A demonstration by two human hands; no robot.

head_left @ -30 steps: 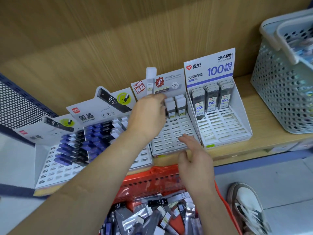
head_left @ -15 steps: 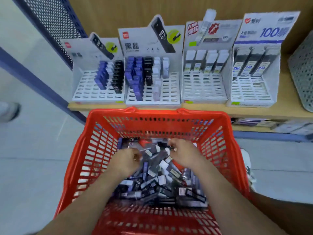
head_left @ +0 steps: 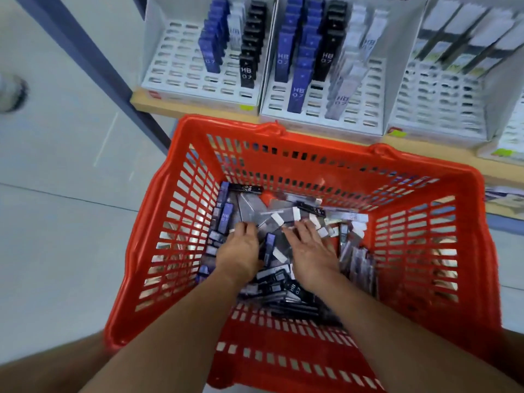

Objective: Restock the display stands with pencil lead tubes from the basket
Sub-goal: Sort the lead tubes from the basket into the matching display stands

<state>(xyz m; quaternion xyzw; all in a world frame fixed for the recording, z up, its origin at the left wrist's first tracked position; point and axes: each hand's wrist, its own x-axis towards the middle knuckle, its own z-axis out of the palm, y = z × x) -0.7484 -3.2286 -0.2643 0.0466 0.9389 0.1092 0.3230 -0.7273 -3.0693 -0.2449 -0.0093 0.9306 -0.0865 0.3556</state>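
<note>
- Red basket [head_left: 283, 130]: being shown in the centre of the frame, just below the shelf edge [head_left: 195, 106]; what is supporting it cannot be told.
- Pencil lead tubes [head_left: 255, 207]: being held loose in a mixed heap of blue, black and clear on the basket floor.
- Left hand [head_left: 241, 251]: being pushed into the left of the heap, fingertips curled down among the tubes; whether a tube is being pinched cannot be told.
- Right hand [head_left: 312, 249]: being laid on the heap with fingers spread wide and nearly flat, nothing being gripped.
- Left stand [head_left: 170, 66], centre stand [head_left: 363, 109] and right stand [head_left: 436, 109]: being shown along the top of the frame, each part filled, front slots bare.
- Hazard, sorting: colours are being mixed in the heap, so a wrong tube is likely being risked for a wrong row.
- Hazard, tipping: the upright rows [head_left: 297, 89] are being stood close together, so a careless insertion could be toppling neighbours.
- Hazard, loss: thin tubes could be slipping through the basket's slotted walls while being raked.
</note>
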